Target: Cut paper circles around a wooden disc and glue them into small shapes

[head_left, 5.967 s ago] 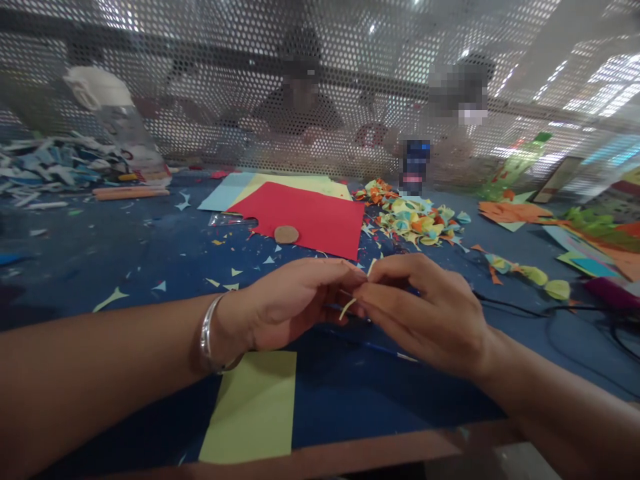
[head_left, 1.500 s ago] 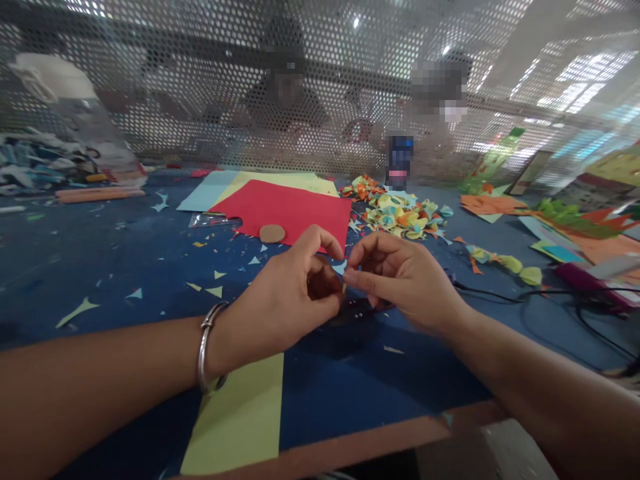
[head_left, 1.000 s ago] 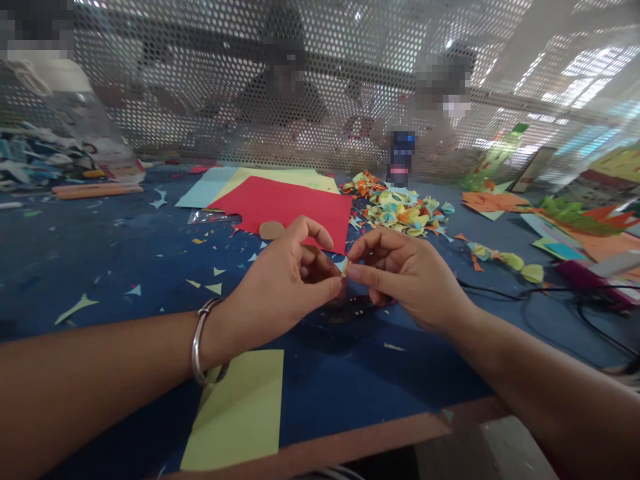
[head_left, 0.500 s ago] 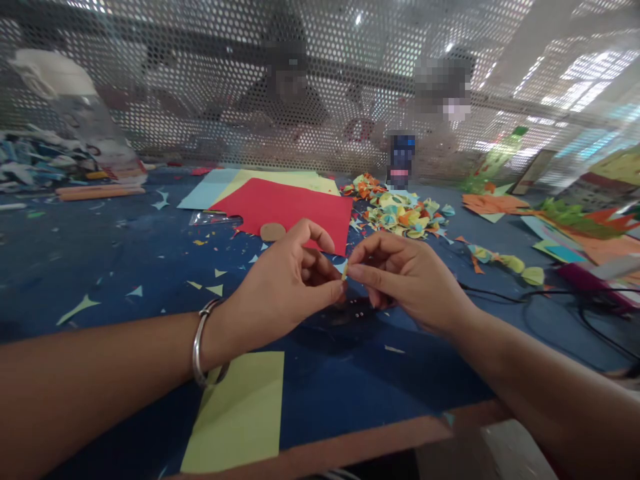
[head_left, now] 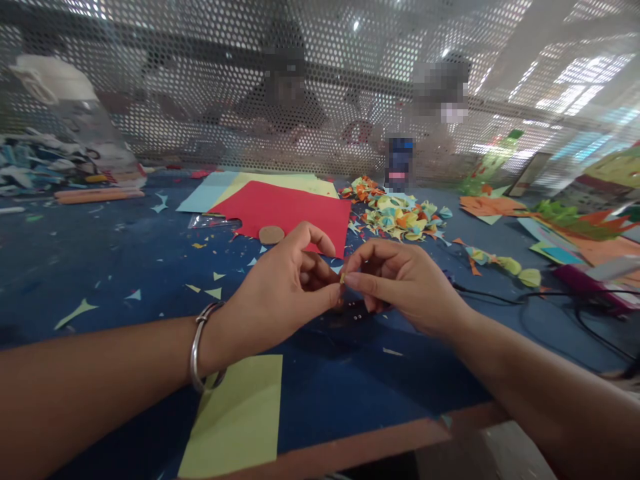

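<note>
Right hand (head_left: 400, 280), pinched thumb-to-index, has one tiny yellow paper piece (head_left: 343, 278) above the blue table (head_left: 370, 400); left hand (head_left: 280, 290), half-curled, meets it, hold unclear. Uneven pull could tear it, slack drop it. Outward: one yellow-green sheet (head_left: 237, 420), one tan disc (head_left: 271, 235), one red sheet (head_left: 300, 210), one white-capped bottle (head_left: 95, 127).

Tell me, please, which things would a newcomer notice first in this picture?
The bright red paper sheet, on the far part of the blue tabletop, would probably draw the eye first. Next, just below it in the picture, the left hand and right hand meet at a tiny yellowish piece. Right of the sheet lies a heap of small colourful paper pieces.
</note>
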The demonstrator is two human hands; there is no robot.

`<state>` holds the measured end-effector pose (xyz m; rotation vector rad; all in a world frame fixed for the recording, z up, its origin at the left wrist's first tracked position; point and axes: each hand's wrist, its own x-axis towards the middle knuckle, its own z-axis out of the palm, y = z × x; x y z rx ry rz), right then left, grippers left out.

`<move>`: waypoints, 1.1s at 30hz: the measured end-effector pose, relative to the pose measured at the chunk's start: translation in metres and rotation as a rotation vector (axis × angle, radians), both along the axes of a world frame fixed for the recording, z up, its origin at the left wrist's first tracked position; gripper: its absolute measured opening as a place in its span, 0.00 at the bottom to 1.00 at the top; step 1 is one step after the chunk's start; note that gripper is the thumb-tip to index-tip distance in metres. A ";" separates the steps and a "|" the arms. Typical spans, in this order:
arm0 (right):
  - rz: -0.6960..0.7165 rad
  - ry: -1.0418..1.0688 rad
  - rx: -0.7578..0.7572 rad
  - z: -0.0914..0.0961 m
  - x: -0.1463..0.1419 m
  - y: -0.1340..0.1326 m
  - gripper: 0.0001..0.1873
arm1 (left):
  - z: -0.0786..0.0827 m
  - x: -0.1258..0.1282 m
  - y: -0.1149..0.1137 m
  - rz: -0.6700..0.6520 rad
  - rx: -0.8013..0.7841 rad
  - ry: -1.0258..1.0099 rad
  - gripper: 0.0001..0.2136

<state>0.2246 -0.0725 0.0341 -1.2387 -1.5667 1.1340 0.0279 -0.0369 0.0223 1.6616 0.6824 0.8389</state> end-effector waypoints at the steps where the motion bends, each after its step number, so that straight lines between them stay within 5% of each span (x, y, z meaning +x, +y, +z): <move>1: 0.005 0.003 0.002 0.000 0.000 0.000 0.14 | 0.000 0.000 0.000 0.001 0.004 0.004 0.17; 33: 0.013 -0.046 0.055 -0.001 -0.002 -0.002 0.13 | -0.003 -0.002 0.001 -0.042 0.034 0.062 0.19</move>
